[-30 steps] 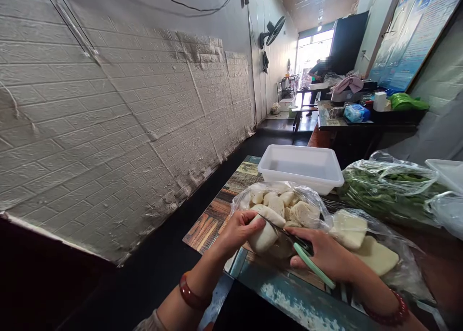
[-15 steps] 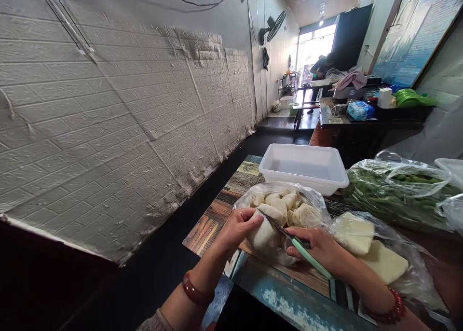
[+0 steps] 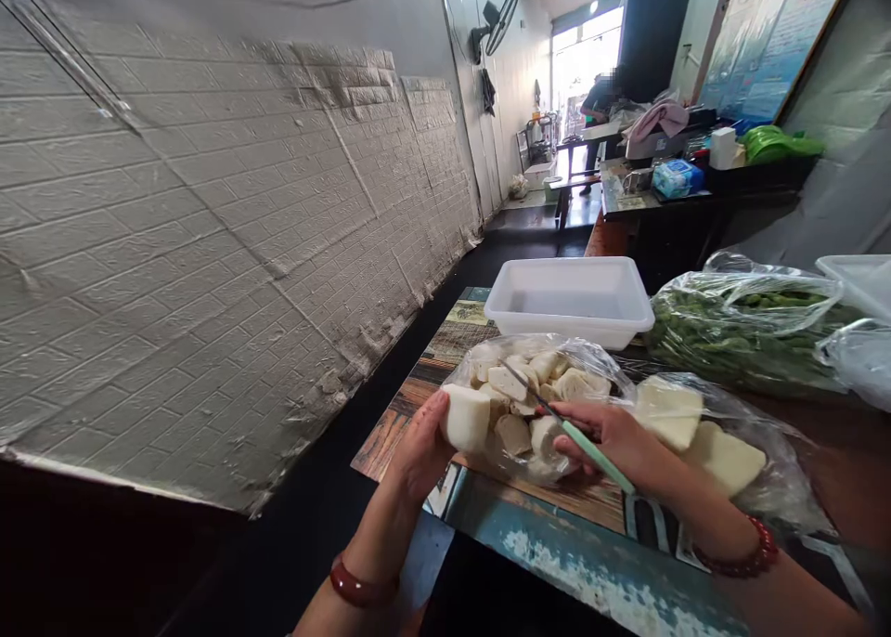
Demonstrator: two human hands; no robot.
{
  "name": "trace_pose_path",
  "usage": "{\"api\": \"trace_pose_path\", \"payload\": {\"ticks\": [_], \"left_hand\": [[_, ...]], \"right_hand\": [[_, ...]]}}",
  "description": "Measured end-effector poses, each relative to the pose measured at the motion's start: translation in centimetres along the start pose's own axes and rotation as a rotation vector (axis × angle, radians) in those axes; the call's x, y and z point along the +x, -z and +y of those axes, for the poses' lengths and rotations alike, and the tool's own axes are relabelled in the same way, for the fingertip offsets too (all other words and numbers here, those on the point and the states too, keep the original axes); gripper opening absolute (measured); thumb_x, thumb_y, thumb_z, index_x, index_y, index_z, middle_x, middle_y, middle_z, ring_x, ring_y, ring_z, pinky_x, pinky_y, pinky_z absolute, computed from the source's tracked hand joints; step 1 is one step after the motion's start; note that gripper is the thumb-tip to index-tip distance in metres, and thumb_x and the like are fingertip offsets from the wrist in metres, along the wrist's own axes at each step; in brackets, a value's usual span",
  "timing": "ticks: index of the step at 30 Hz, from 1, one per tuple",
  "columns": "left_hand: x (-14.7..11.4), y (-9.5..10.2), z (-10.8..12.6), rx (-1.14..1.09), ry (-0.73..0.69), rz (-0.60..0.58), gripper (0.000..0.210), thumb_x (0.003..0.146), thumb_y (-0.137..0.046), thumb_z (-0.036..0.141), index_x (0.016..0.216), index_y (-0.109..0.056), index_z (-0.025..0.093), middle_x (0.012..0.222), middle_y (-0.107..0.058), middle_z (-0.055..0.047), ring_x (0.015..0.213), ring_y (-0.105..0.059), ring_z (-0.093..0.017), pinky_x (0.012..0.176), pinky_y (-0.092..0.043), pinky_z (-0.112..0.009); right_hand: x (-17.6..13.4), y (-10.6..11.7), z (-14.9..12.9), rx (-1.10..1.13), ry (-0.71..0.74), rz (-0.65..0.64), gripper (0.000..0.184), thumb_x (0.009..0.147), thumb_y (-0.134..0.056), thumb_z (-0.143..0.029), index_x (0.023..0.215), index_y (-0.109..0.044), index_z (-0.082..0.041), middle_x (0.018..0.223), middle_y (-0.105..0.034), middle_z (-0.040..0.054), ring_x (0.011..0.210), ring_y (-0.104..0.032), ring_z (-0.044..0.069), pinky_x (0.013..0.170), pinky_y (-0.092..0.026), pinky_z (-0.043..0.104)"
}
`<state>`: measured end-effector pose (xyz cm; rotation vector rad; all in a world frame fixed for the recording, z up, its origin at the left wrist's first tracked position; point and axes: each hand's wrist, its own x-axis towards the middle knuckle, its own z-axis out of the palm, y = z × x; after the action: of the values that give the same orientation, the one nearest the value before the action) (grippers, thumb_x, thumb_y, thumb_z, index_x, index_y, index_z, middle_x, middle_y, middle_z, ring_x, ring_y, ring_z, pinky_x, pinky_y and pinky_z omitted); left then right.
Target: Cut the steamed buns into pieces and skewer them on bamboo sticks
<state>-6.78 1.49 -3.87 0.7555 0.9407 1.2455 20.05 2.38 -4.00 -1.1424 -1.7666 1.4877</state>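
In my left hand point(image 3: 421, 447) is a thick white block of soft-looking food point(image 3: 465, 419), gripped at its left side over the near edge of an open clear plastic bag point(image 3: 600, 351). My right hand point(image 3: 609, 437) holds a knife point(image 3: 588, 451) by its mint-green handle, the dark blade pointing up and left across the bag. A cut white piece point(image 3: 507, 383) lies at the blade. Several pale cut pieces point(image 3: 513, 435) fill the bag beneath. Whether the blade touches them I cannot tell.
Behind the bag stands a white plastic tub point(image 3: 571, 326) on the wood-patterned table point(image 3: 410, 423). To the right are pale yellow slabs point(image 3: 724, 458) on clear plastic and a bag of green vegetables point(image 3: 744, 326). A brick-patterned wall point(image 3: 209, 247) runs along the left. A person point(image 3: 597, 103) stands far back.
The knife has come away from the block in my left hand, and a cut piece now lies by the blade. My left hand has shifted left and turned the block. The view has shifted slightly.
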Motion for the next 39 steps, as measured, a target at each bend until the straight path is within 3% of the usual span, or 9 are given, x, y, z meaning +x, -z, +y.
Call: {"api": "trace_pose_path", "payload": {"ticks": [4, 7, 10, 13, 18, 23, 30, 39], "left_hand": [[-0.9, -1.1, -0.1, -0.014, 0.023, -0.028, 0.049, 0.079, -0.076, 0.05, 0.11, -0.07, 0.012, 0.1, -0.076, -0.013, 0.09, -0.07, -0.026, 0.074, -0.055, -0.031], [-1.4, -2.0, -0.3, 0.02, 0.003, -0.087, 0.056, 0.068, -0.085, 0.049, 0.107, -0.071, 0.011, 0.103, -0.075, -0.014, 0.089, -0.07, -0.025, 0.07, -0.053, -0.026], [-1.8, -2.8, -0.2, 0.077, 0.012, -0.135, 0.059, 0.06, -0.092, 0.041, 0.107, -0.072, 0.011, 0.106, -0.075, -0.014, 0.089, -0.07, -0.023, 0.071, -0.052, -0.024], [-2.1, -3.4, 0.0, 0.11, -0.019, -0.15, 0.055, 0.061, -0.092, 0.034, 0.108, -0.072, 0.012, 0.107, -0.075, -0.013, 0.095, -0.069, -0.025, 0.078, -0.051, -0.026], [-2.0, -4.1, 0.2, 0.071, -0.105, -0.14, 0.048, 0.061, -0.091, 0.028, 0.105, -0.072, 0.018, 0.103, -0.075, -0.007, 0.097, -0.068, -0.023, 0.083, -0.052, -0.028], [-1.9, -4.3, 0.1, 0.076, -0.055, -0.128, 0.05, 0.068, -0.088, 0.034, 0.112, -0.065, 0.022, 0.103, -0.072, -0.004, 0.086, -0.07, -0.021, 0.075, -0.057, -0.032], [-2.3, -4.6, 0.6, 0.197, -0.026, -0.17, 0.052, 0.077, -0.08, 0.041, 0.122, -0.058, 0.026, 0.107, -0.071, -0.006, 0.08, -0.073, -0.025, 0.069, -0.06, -0.038], [-2.0, -4.8, 0.5, 0.29, -0.09, -0.184, 0.053, 0.067, -0.088, 0.038, 0.109, -0.071, 0.013, 0.099, -0.076, -0.011, 0.084, -0.072, -0.024, 0.078, -0.056, -0.033]], "right_hand": [[-0.9, 0.8, -0.7, 0.011, 0.016, 0.071, 0.066, 0.076, -0.068, -0.051, 0.129, -0.065, -0.012, 0.065, -0.057, -0.0007, 0.051, -0.048, 0.013, 0.05, -0.046, 0.026], [-1.9, 1.3, -1.1, -0.129, 0.072, 0.078, 0.067, 0.078, -0.066, -0.052, 0.13, -0.065, -0.01, 0.071, -0.065, 0.0034, 0.059, -0.057, 0.018, 0.056, -0.05, 0.029], [-3.0, 1.5, -1.0, -0.284, 0.13, 0.067, 0.069, 0.077, -0.067, -0.048, 0.134, -0.063, -0.01, 0.095, -0.074, 0.0103, 0.084, -0.067, 0.028, 0.077, -0.055, 0.037], [-3.8, 1.6, -0.5, -0.354, 0.163, 0.062, 0.071, 0.074, -0.071, -0.043, 0.139, -0.06, -0.014, 0.115, -0.073, 0.0122, 0.1, -0.067, 0.031, 0.093, -0.053, 0.041], [-4.4, 1.8, -0.4, -0.396, 0.169, 0.018, 0.075, 0.073, -0.075, -0.036, 0.143, -0.056, -0.02, 0.115, -0.073, 0.0098, 0.099, -0.067, 0.031, 0.088, -0.055, 0.04], [-4.4, 2.2, -0.1, -0.415, 0.226, 0.025, 0.074, 0.07, -0.081, -0.04, 0.14, -0.059, -0.026, 0.115, -0.073, 0.0073, 0.107, -0.065, 0.032, 0.094, -0.053, 0.042], [-4.5, 2.6, 0.1, -0.428, 0.252, 0.015, 0.082, 0.066, -0.084, -0.043, 0.141, -0.057, -0.024, 0.119, -0.072, 0.009, 0.106, -0.066, 0.031, 0.093, -0.053, 0.04], [-4.5, 2.7, 0.5, -0.419, 0.27, -0.015, 0.085, 0.063, -0.086, -0.047, 0.139, -0.059, -0.023, 0.124, -0.071, 0.0108, 0.11, -0.066, 0.035, 0.096, -0.051, 0.043]]}}
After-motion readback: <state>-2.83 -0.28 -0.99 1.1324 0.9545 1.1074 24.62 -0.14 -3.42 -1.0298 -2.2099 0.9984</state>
